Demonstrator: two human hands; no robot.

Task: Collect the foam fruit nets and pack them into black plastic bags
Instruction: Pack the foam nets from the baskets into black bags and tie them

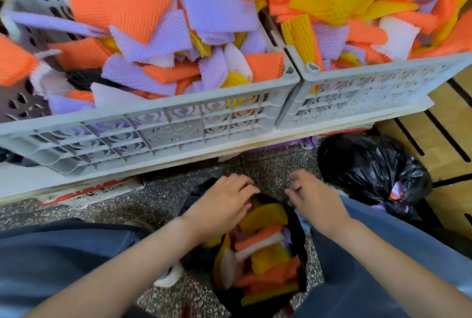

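An open black plastic bag stands on the floor between my knees, filled with orange, yellow and white foam nets. My left hand lies palm down over the bag's far left rim, its fingers reaching onto a yellow net. My right hand hovers at the far right rim with loosely curled fingers and holds nothing that I can see. Two grey crates, left and right, sit on a white shelf and overflow with orange, purple, yellow and white nets.
A second black bag, full and bunched, sits on the floor to the right against a slatted wooden panel. An orange-and-white crate shows under the shelf at left. A white net lies on the speckled floor beside the open bag.
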